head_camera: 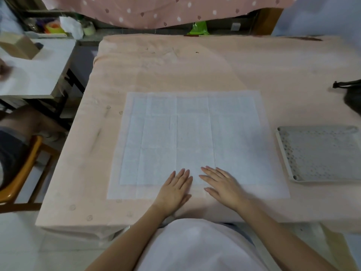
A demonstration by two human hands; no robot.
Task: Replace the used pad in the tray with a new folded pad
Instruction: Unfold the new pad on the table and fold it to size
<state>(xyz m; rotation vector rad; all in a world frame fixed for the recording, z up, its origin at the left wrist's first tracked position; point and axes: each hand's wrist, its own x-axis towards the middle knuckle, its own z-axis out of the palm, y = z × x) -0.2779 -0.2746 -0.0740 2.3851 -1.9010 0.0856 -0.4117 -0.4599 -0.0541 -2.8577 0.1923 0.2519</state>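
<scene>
A large white pad (195,133) lies unfolded and flat on the pink-covered table, its fold creases showing as a grid. My left hand (175,187) rests palm down on the pad's near edge, fingers together and extended. My right hand (220,183) lies flat beside it, fingers spread slightly, also on the near edge. Neither hand holds anything. A grey perforated tray (320,153) sits to the right of the pad, apart from it, with its mesh surface showing.
A black bag (351,96) lies at the far right edge of the table (175,65). A white side table (37,71) with a cardboard box stands at the left, with a wooden chair (21,173) below it. Patterned pink fabric hangs at the back.
</scene>
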